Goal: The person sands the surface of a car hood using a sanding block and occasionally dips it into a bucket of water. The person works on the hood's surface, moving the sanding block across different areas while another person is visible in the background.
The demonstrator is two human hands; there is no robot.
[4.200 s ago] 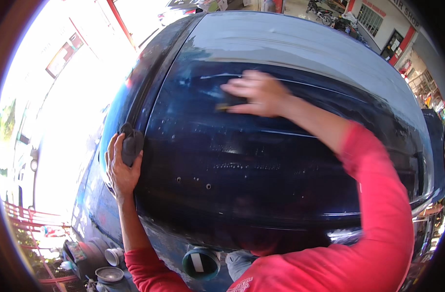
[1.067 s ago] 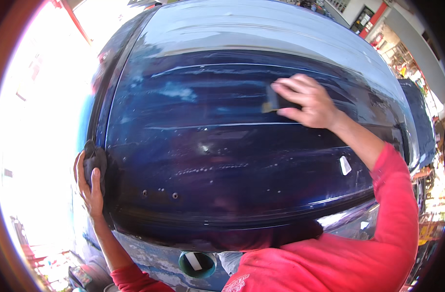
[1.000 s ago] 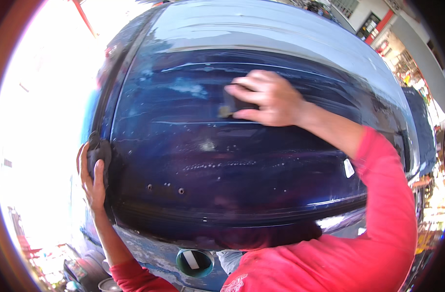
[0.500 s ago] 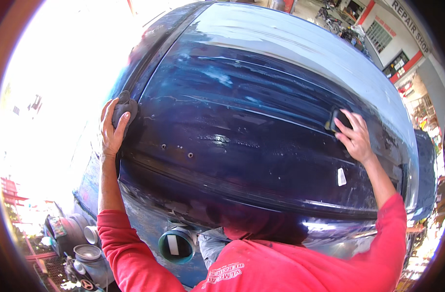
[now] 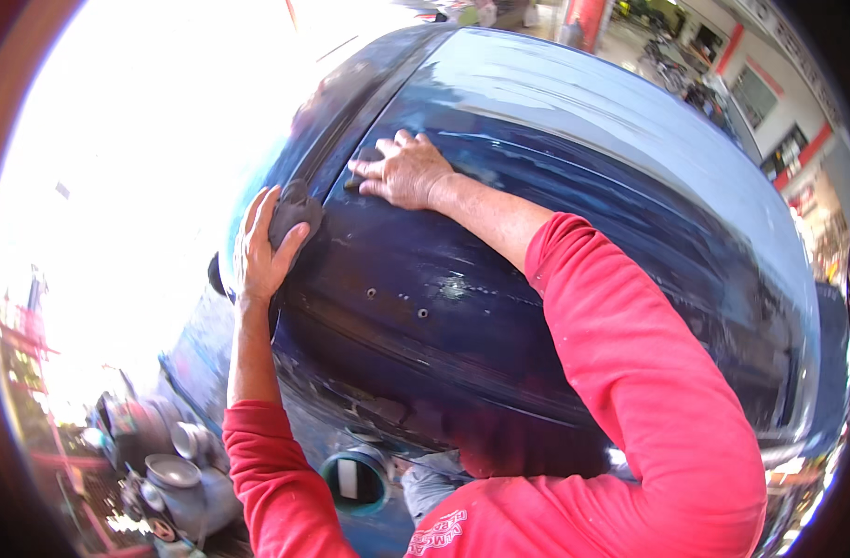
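A dark block [image 5: 368, 155] is held by the right hand [image 5: 408, 175] against a glossy, dark blue vehicle panel [image 5: 504, 325], near the panel's left edge and just beyond a dark grey cloth [image 5: 296, 219]. The right grip is closed over the block, with the fingers spread across it; the underside is hidden, so full contact cannot be confirmed. The cloth is gripped by the left hand [image 5: 262, 260] at the same edge, beside a dark groove [image 5: 351, 135]. The step is judged to be a rubbing of the panel with the block. For sound work, the block is best kept flat and pressure spread evenly, without a corner being tipped into the surface. Lighter pressure is advised near the groove, where the edge may be worn too deeply. Straight, overlapping passes are recommended. Two small holes [image 5: 423, 314] are noted nearer the body; snagging there is to be avoided. The cloth is best kept outside the stroke.
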